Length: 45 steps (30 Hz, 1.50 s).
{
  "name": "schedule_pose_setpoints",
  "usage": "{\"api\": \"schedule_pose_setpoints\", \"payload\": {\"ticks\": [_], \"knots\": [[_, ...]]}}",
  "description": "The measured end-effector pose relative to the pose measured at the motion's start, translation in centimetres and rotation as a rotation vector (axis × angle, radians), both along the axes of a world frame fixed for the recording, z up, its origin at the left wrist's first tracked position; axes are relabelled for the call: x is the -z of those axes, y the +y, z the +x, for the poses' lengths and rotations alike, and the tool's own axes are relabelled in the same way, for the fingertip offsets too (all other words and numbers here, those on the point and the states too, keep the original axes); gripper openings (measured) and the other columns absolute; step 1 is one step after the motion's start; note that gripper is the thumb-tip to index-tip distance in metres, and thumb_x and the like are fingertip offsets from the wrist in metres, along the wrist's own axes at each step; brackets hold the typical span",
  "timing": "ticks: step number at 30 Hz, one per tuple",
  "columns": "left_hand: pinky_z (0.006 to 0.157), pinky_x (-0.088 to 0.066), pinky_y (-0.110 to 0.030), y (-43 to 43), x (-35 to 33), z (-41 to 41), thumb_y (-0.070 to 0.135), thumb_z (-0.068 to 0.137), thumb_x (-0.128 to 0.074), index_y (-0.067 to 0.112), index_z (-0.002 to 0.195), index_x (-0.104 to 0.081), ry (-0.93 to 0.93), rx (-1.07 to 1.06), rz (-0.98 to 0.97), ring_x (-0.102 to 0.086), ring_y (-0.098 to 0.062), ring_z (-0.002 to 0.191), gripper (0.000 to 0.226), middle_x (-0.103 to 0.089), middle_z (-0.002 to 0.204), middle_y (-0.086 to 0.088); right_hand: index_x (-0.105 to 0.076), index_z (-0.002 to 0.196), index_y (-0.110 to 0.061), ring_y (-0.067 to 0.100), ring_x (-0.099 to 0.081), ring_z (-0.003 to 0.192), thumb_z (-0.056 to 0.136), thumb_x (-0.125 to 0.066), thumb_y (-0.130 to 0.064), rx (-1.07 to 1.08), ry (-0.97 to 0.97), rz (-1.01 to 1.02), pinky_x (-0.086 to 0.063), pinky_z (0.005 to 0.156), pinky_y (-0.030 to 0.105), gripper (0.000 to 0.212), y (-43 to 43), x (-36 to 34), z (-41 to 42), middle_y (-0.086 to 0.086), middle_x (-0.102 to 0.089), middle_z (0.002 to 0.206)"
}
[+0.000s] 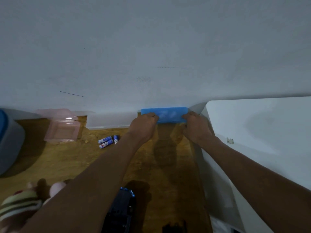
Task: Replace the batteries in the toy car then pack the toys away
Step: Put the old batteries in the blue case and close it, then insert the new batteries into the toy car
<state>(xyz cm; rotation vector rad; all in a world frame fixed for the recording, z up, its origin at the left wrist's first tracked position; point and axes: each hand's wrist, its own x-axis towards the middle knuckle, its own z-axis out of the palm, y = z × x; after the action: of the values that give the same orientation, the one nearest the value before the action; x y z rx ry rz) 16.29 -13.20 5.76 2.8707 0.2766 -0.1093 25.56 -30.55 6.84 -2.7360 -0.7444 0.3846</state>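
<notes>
Two hands reach to the far edge of the desk [168, 165], where a blue box [168, 115] lies against the wall [151, 47]. The left hand [143, 125] curls round its left end, and the right hand [196, 127] grips its right end. Three batteries [108, 141], I think, lie just left of the left wrist, while the toy car [120, 211] sits near the front edge between the forearms.

Home: toys [20, 204] on wooden table [67, 162]

Batteries [108, 141] — lettering blurred, nothing legible
</notes>
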Motion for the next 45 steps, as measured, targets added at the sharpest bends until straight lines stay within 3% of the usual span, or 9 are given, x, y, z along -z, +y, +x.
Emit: {"api": "schedule_pose_setpoints", "payload": {"ticks": [5, 9, 14, 17, 21, 26, 32, 39, 45], "knots": [[0.104, -0.039, -0.036, -0.2, -1.8, -2.8, 0.02, 0.097, -0.052, 0.015, 0.136, -0.052, -0.074, -0.081, -0.165, -0.052, -0.026, 0.124, 0.039, -0.054, 0.139, -0.006, -0.043, 0.141, -0.014, 0.025, -0.048, 0.127, 0.094, -0.054, -0.023, -0.055, 0.061, 0.005, -0.036, 0.107, 0.034, 0.049, -0.3, -1.8, -2.3, 0.01, -0.049, 0.141], [0.099, -0.042, -0.036, 0.2, -3.4, -7.4, 0.023, 0.093, -0.061, 0.016, 0.126, -0.063, -0.147, -0.211, -0.289, -0.059, -0.024, 0.114, 0.034, -0.063, 0.128, -0.006, -0.046, 0.138, -0.012, 0.028, -0.045, 0.129, 0.095, -0.055, -0.024, -0.099, 0.115, 0.093, -0.035, 0.106, 0.037, 0.046, -0.8, -2.7, -5.8, 0.011, -0.051, 0.14], [0.079, -0.043, -0.013, 0.5, -4.5, -16.4, 0.014, 0.09, -0.065, 0.014, 0.128, -0.062, -0.083, -0.443, -0.548, -0.062, -0.017, 0.102, 0.038, -0.065, 0.121, -0.008, -0.046, 0.138, -0.017, 0.026, -0.049, 0.126, 0.093, -0.059, -0.028, -0.149, 0.183, 0.168, -0.039, 0.107, 0.038, 0.049, -1.5, -2.9, -10.9, 0.008, -0.051, 0.139], [0.083, -0.046, -0.026, 0.5, -4.2, -22.0, 0.02, 0.086, -0.071, 0.02, 0.127, -0.062, -0.02, -0.524, -0.557, -0.064, -0.02, 0.103, 0.042, -0.067, 0.108, -0.001, -0.047, 0.136, -0.02, 0.023, -0.051, 0.122, 0.093, -0.059, -0.029, -0.159, 0.201, 0.169, -0.039, 0.101, 0.034, 0.046, -1.6, -2.9, -13.9, 0.005, -0.053, 0.136], [0.081, -0.052, -0.03, -0.5, -3.8, -27.0, 0.015, 0.075, -0.081, 0.035, 0.143, -0.039, 0.142, -0.538, -0.846, -0.063, -0.022, 0.106, 0.083, -0.061, 0.106, 0.006, -0.049, 0.134, -0.016, 0.023, -0.054, 0.12, 0.094, -0.057, -0.027, -0.169, 0.281, 0.219, -0.044, 0.1, 0.034, 0.042, -1.9, -2.2, -17.7, 0.007, -0.056, 0.133], [0.106, -0.043, -0.043, -2.0, -1.7, -28.3, 0.026, 0.055, -0.092, 0.044, 0.151, 0.002, 0.248, -0.332, -0.973, -0.048, -0.016, 0.13, 0.135, -0.049, 0.143, -0.001, -0.047, 0.136, -0.022, 0.018, -0.055, 0.116, 0.095, -0.057, -0.028, -0.061, 0.366, 0.248, -0.045, 0.099, 0.031, 0.043, -2.4, -1.2, -21.2, 0.003, -0.059, 0.125], [0.109, -0.039, -0.04, -2.6, -0.1, -27.3, 0.027, 0.061, -0.091, 0.048, 0.148, 0.009, 0.247, -0.219, -0.914, -0.038, -0.014, 0.136, 0.135, -0.033, 0.153, 0.009, -0.05, 0.133, -0.024, 0.015, -0.055, 0.112, 0.094, -0.058, -0.029, 0.172, 0.438, 0.309, -0.043, 0.088, 0.025, 0.04, -3.5, -1.2, -23.4, 0.004, -0.059, 0.128], [0.079, -0.054, -0.022, -2.5, 0.4, -28.4, 0.0, 0.064, -0.086, 0.041, 0.15, -0.006, 0.076, -0.209, -1.169, -0.06, -0.003, 0.109, 0.124, -0.05, 0.134, 0.006, -0.052, 0.13, -0.023, 0.019, -0.06, 0.103, 0.095, -0.057, -0.03, 0.288, 0.366, 0.365, -0.052, 0.082, 0.032, 0.037, -5.4, -2.0, -25.6, 0.005, -0.061, 0.119], [0.095, -0.052, -0.043, -2.0, -0.9, -29.9, -0.008, 0.066, -0.081, 0.037, 0.149, -0.017, -0.016, -0.329, -1.472, -0.058, -0.018, 0.119, 0.115, -0.051, 0.138, 0.002, -0.053, 0.129, -0.023, 0.017, -0.061, 0.102, 0.094, -0.057, -0.031, 0.3, 0.326, 0.406, -0.051, 0.087, 0.033, 0.036, -4.3, -3.8, -27.1, 0.003, -0.063, 0.115]]}}
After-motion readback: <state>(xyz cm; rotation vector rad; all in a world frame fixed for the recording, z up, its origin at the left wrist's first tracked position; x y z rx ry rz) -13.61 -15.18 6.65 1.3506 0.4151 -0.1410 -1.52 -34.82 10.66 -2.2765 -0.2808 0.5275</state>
